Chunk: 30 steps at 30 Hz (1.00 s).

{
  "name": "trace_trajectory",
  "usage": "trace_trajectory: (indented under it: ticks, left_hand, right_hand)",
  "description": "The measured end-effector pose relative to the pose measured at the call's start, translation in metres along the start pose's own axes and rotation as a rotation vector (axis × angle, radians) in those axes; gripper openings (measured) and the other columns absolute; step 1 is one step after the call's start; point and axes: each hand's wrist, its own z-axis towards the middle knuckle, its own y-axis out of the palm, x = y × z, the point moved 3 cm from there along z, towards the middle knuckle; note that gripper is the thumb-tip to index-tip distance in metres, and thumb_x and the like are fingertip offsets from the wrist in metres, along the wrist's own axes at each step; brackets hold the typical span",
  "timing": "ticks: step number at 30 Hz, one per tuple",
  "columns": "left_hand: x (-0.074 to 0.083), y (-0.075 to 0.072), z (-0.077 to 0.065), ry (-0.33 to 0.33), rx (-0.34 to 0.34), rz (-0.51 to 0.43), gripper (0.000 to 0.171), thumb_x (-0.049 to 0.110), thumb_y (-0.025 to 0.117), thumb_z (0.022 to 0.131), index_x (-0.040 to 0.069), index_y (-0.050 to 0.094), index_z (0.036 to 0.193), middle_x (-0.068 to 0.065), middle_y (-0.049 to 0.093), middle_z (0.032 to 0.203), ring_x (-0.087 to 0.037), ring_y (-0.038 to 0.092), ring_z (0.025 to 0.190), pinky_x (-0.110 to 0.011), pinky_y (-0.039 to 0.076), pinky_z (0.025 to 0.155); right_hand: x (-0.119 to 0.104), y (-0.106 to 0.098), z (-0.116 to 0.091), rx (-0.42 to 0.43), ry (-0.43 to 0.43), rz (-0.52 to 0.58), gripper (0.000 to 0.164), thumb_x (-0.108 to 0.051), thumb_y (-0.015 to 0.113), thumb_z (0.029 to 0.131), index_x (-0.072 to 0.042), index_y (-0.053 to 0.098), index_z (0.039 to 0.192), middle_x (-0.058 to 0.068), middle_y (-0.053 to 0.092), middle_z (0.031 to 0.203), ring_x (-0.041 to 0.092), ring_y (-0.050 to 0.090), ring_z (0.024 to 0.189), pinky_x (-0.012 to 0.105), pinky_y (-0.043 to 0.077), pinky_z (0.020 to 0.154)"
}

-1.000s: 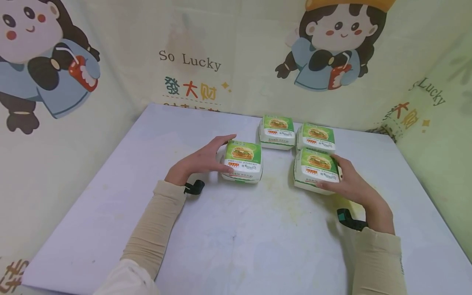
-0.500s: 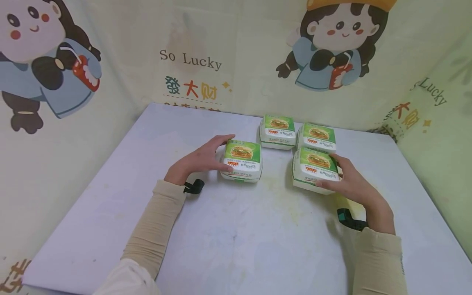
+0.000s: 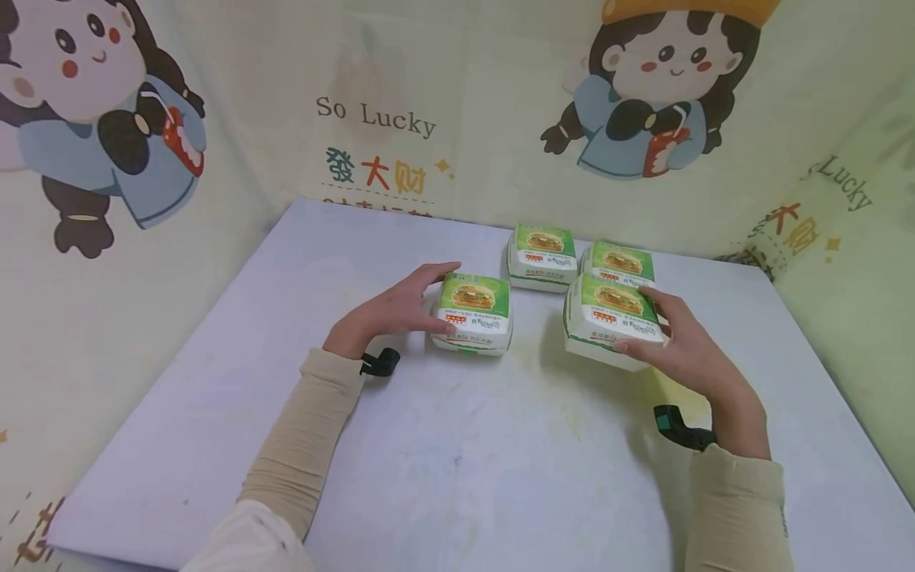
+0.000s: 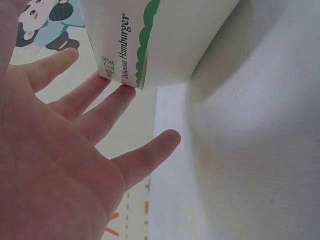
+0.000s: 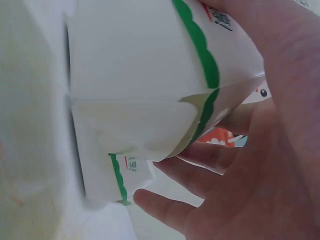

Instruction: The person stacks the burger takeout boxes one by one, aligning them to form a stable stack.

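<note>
My left hand (image 3: 393, 308) holds a green and white hamburger box (image 3: 474, 311), left of the others, between thumb and fingers at its left side. The left wrist view shows fingertips at the edge of this box (image 4: 165, 37), with one finger apart from it. My right hand (image 3: 696, 353) grips a second hamburger box (image 3: 613, 318) from its right side, thumb in front and fingers behind. That box is slightly tilted and raised, a shadow below it, and overlaps a third hamburger box (image 3: 619, 260) behind. In the right wrist view its white side (image 5: 135, 55) fills the middle.
Another hamburger box (image 3: 542, 256) sits at the back, left of the third one. Both stand near the rear edge of the white table (image 3: 443, 477). A printed cloth (image 3: 486, 119) with cartoon figures hangs behind and along the sides.
My right hand has raised its hamburger box slightly and moved it toward the back, covering more of the box behind. The left hand and its box hold still. The view has shifted slightly.
</note>
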Motion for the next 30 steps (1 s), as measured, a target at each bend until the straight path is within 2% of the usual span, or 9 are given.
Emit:
trace_trajectory:
  ticks: [5, 13, 21, 30]
  left_hand:
    - [0.002, 0.001, 0.000, 0.006, -0.009, -0.012, 0.104, 0.040, 0.085, 0.075, 0.034, 0.022, 0.157, 0.006, 0.025, 0.161, -0.022, 0.026, 0.148, -0.052, 0.027, 0.119]
    - [0.003, 0.001, -0.002, 0.001, -0.032, -0.019, 0.106, 0.039, 0.085, 0.075, 0.034, 0.019, 0.157, 0.004, 0.022, 0.161, -0.021, 0.026, 0.147, -0.053, 0.024, 0.120]
    - [0.001, 0.002, -0.003, -0.005, -0.031, -0.012, 0.105, 0.041, 0.084, 0.075, 0.035, 0.019, 0.157, 0.003, 0.023, 0.161, -0.022, 0.026, 0.146, -0.052, 0.026, 0.120]
    - [0.000, 0.001, -0.002, -0.009, -0.025, 0.007, 0.106, 0.043, 0.085, 0.074, 0.033, 0.019, 0.157, 0.002, 0.024, 0.160, -0.023, 0.027, 0.146, -0.053, 0.027, 0.119]
  right_hand:
    - [-0.008, -0.001, 0.001, 0.056, -0.050, 0.039, 0.100, -0.033, 0.075, 0.087, -0.011, 0.010, 0.160, 0.022, 0.021, 0.157, 0.039, 0.030, 0.134, 0.069, 0.028, 0.108]
    - [-0.027, 0.003, 0.006, 0.096, -0.097, 0.076, 0.098, -0.030, 0.077, 0.086, -0.011, 0.015, 0.159, 0.019, 0.024, 0.156, 0.035, 0.030, 0.135, 0.067, 0.028, 0.111]
    - [-0.044, 0.013, 0.018, 0.097, -0.157, 0.099, 0.092, -0.027, 0.077, 0.085, -0.019, 0.022, 0.157, 0.012, 0.025, 0.156, 0.030, 0.033, 0.131, 0.063, 0.031, 0.109]
    - [-0.066, 0.026, 0.031, 0.080, -0.202, 0.125, 0.090, -0.024, 0.079, 0.083, -0.017, 0.026, 0.155, 0.008, 0.030, 0.153, 0.029, 0.035, 0.130, 0.065, 0.032, 0.108]
